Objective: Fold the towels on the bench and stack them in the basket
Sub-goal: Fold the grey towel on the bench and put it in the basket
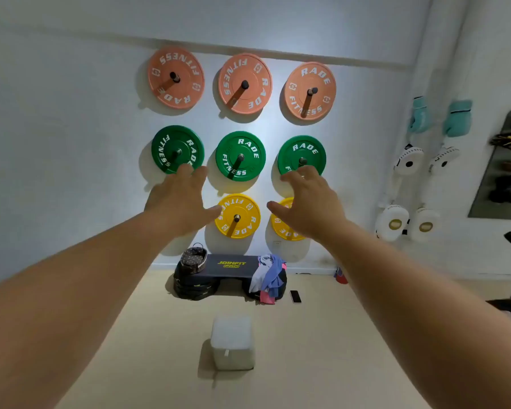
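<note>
Left hand [177,202] and right hand [310,202] are both stretched out front, fingers spread, not holding anything. On the floor past them is a white cube [233,343]. Towels [267,274] are a messy pile hanging over the right end of the dark bench [227,265] by the wall. The basket [194,259] sits on its left end, and there's a phone [295,296] on the floor just right of the bench.

Dim cool indoor light with a brighter pool on the wall [272,125] mid-frame, weight plates [240,156] throwing soft shadows down-left, heavy wide-angle stretch toward edges, whole frame soft and compressed, white cube [232,343] near the bottom smeared.
</note>
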